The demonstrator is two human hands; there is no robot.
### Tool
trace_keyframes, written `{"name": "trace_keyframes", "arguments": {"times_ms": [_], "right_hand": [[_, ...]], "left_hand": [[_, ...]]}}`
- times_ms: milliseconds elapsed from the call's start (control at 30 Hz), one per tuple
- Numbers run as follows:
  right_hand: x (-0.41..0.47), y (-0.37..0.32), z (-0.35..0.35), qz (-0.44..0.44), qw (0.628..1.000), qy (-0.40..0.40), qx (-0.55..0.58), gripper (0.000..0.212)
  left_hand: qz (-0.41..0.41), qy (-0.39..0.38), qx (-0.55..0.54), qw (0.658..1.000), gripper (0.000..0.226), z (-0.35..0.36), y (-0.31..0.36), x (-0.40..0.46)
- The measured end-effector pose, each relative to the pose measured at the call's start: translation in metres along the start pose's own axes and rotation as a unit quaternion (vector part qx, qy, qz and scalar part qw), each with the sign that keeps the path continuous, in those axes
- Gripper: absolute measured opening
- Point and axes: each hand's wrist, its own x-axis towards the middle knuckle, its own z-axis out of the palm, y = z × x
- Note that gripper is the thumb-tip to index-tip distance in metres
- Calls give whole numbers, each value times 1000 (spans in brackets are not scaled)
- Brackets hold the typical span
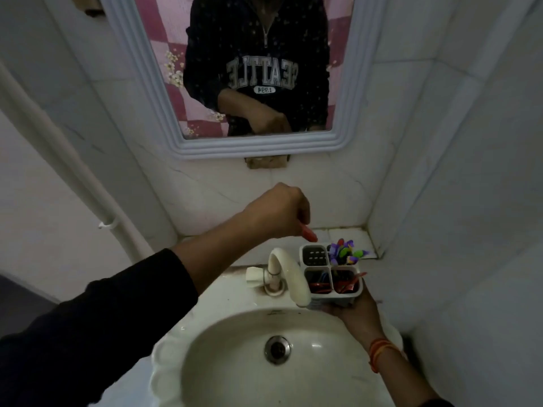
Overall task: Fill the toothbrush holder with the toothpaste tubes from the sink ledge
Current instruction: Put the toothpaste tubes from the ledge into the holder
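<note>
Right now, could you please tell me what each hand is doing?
Left hand: closed on a red tube.
Right hand: holding the holder from below.

hands [279,212] — tube [309,233], holder [330,296]

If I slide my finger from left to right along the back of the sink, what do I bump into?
White pipe → tap handle → curved tap spout → toothbrush holder → corner wall.

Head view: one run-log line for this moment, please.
left hand: holds red toothpaste tube above holder | right hand: supports four-compartment toothbrush holder beside faucet | near compartments: red tubes | far-left: empty
</note>
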Motion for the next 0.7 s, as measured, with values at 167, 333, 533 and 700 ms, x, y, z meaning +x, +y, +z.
{"name": "trace_keyframes", "arguments": {"times_ms": [167,333,533,700], "right_hand": [[3,4,0,31,997,3,70,59],[3,4,0,25,999,7,39,70],[3,5,0,18,1000,10,15,73],[4,7,2,16,999,2,38,74]], "left_hand": [[18,-58,83,995,29,33,26,20],[23,-83,42,995,22,47,21,30],[-68,-30,-43,996,20,47,-48,32],[-221,-49,32,973,52,77,-129,21]]}}
